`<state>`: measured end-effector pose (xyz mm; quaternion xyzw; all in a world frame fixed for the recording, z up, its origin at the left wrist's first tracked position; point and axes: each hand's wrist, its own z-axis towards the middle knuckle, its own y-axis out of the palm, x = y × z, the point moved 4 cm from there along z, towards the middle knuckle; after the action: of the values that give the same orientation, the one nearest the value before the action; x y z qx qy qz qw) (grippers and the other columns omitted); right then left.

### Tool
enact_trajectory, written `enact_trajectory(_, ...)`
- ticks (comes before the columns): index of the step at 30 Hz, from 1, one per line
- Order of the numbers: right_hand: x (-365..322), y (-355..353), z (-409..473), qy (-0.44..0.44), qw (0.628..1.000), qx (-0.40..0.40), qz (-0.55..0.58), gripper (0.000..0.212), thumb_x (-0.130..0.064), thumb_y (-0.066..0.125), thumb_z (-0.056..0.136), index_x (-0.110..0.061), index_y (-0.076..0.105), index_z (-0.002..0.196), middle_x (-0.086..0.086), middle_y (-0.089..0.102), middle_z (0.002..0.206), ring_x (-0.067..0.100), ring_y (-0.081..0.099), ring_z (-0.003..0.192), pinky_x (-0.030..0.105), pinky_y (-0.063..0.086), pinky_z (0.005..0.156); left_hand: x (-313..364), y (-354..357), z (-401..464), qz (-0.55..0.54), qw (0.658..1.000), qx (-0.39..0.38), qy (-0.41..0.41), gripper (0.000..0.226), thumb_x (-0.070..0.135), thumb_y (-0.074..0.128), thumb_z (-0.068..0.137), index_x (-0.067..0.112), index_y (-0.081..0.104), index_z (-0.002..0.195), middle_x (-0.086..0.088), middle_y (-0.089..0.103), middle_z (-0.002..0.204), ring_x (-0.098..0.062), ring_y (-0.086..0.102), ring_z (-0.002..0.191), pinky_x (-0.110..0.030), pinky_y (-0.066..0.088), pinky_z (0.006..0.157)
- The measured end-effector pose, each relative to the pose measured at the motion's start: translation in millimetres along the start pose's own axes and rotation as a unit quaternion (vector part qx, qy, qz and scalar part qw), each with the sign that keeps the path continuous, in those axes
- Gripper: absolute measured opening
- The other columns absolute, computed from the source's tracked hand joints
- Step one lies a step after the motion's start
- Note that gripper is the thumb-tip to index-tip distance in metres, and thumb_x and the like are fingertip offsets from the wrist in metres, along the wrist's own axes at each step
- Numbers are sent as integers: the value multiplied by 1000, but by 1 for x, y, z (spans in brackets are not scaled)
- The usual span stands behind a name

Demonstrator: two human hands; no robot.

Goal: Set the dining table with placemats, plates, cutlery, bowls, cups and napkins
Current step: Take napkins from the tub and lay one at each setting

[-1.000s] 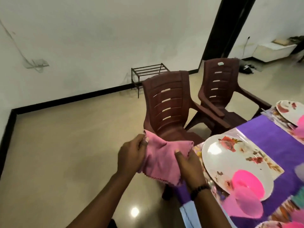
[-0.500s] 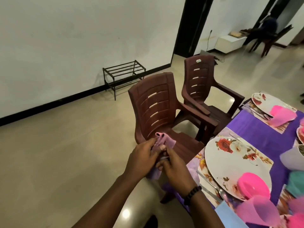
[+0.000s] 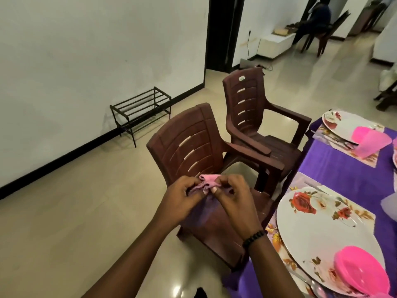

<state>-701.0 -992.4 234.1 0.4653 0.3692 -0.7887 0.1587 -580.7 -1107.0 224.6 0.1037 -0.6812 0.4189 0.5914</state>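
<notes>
Napkin (image 3: 209,183) between hands, beside table edge (image 3: 271,214)

Dim indoor light, glare spots on floor (image 3: 176,289), wide-angle edge distortion, slight blur.

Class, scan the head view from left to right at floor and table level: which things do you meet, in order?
Metal rack → left hand → pink napkin → right hand → near flowered plate → pink bowl.
</notes>
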Motion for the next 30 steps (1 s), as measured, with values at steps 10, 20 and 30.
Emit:
enact_trajectory(10,11,7,57,-23,999,-4,-43,9,-22,61,91,-24,62,100,-15,61,97,7,58,94,31,51,79,6,2,65,-62,994,-86,-18,25,53,53,91,32,64,98,14,68,93,0,63,92,-25,53,83)
enact_trajectory(20,6,60,106,49,998,23,-34,13,-23,58,93,-19,65,102,-11,65,100,7,61,98,30,55,84,-30,-38,144,-128,981,-133,-67,20,33,51,100,28,69,93,14,69,91,2,63,88,-14,50,75)
enact_trajectory(30,-30,159,206,100,989,102,-34,31,-51,53,90,-28,59,109,-18,60,102,4,58,99,29,54,83,-58,-149,231,-56,982,-156,91,22,42,50,99,25,60,109,6,69,97,-4,65,90,-32,55,83)
